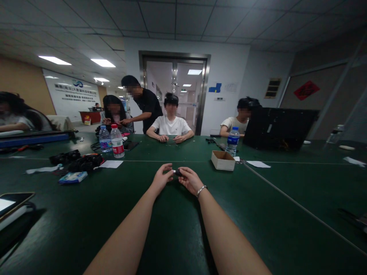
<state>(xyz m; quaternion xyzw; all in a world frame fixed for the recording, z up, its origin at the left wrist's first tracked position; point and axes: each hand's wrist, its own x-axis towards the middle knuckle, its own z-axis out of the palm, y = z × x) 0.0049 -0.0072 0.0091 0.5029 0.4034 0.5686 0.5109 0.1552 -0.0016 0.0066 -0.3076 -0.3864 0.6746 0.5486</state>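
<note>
My right hand [189, 180] is closed around a small black stick with a shiny metal end [178, 173], which looks like a USB flash drive. The stick is held a little above the green table, its metal end pointing left. My left hand [162, 178] is right beside that metal end, with thumb and fingers apart. Its thumb tip is close to the metal; whether it touches, I cannot tell. A bracelet [201, 190] circles my right wrist.
On the green table [177, 236], an open cardboard box [223, 163] and a water bottle [233, 140] are ahead right. Two bottles, a tissue pack [72, 178] and black gear [83, 162] lie ahead left. A black monitor [281, 128] stands farther right. Several people are across the table.
</note>
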